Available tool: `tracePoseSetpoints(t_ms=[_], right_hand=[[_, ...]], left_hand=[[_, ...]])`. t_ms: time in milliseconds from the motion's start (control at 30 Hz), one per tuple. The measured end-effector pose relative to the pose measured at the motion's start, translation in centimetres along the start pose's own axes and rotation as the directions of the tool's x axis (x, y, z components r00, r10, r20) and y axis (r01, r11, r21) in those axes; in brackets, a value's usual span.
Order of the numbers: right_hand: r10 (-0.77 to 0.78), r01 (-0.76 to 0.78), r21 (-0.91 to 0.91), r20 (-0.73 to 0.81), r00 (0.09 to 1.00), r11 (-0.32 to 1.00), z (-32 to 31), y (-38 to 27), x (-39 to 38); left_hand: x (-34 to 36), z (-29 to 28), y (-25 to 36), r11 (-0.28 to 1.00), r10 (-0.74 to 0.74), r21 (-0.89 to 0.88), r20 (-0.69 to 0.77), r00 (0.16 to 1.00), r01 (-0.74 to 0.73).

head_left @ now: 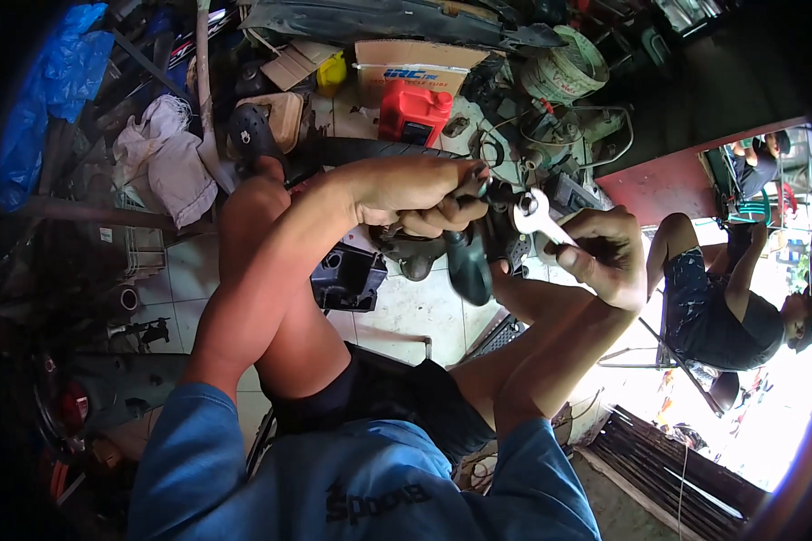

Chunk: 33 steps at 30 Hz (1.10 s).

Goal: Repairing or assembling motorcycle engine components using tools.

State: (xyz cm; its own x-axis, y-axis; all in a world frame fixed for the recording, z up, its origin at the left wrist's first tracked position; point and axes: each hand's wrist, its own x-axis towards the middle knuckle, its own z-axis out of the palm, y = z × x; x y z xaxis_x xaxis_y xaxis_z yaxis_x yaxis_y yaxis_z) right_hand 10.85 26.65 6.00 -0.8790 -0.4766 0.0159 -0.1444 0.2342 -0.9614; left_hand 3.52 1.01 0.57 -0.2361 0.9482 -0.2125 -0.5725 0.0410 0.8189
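My left hand (429,200) is closed around the upper stem of a dark elongated part (469,269), whose rounded dark lower end hangs between my knees; I cannot make out exactly what it is. My right hand (604,251) grips a silver open-ended wrench (541,218), with its jaw raised beside the top of that part, just right of my left fingers; whether it touches cannot be told. Beneath my left forearm a black plastic housing (352,293) lies on the tiled floor, and other dark parts behind my hands are partly hidden.
Ahead are a red jug (406,110), cardboard box (460,63), tyre (334,151), pail (564,68) and assorted parts. A white sack (158,162) and blue plastic (41,108) lie left. At right sits another person (731,320), near long dark rods (650,469).
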Motion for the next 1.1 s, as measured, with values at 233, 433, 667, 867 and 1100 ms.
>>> tracePoseSetpoints(t_ms=[233,433,667,867,1100], right_hand=[[-0.036,0.068,0.15,-0.207,0.978,0.986,2.1,0.2,1.8],[0.153,-0.127,0.112,-0.269,0.951,0.986,3.8,-0.1,3.9],[0.071,-0.029,0.135,-0.316,0.946,0.99,4.7,0.2,4.4],[-0.026,0.064,0.102,-0.339,0.941,0.993,3.2,1.0,3.7],[0.031,0.011,0.134,-0.306,0.951,0.991,3.4,0.0,3.2]], left_hand=[[0.5,-0.4,0.0,0.966,0.223,-0.102,-0.133,0.966,-0.237],[1.3,0.2,0.2,0.934,0.326,-0.02,-0.364,0.873,-0.357],[1.0,-0.1,0.5,0.888,0.386,-0.012,-0.522,0.761,-0.459],[0.7,0.3,0.7,0.901,0.381,0.012,-0.5,0.777,-0.434],[0.7,0.0,0.2,0.912,0.372,0.02,-0.466,0.803,-0.411]])
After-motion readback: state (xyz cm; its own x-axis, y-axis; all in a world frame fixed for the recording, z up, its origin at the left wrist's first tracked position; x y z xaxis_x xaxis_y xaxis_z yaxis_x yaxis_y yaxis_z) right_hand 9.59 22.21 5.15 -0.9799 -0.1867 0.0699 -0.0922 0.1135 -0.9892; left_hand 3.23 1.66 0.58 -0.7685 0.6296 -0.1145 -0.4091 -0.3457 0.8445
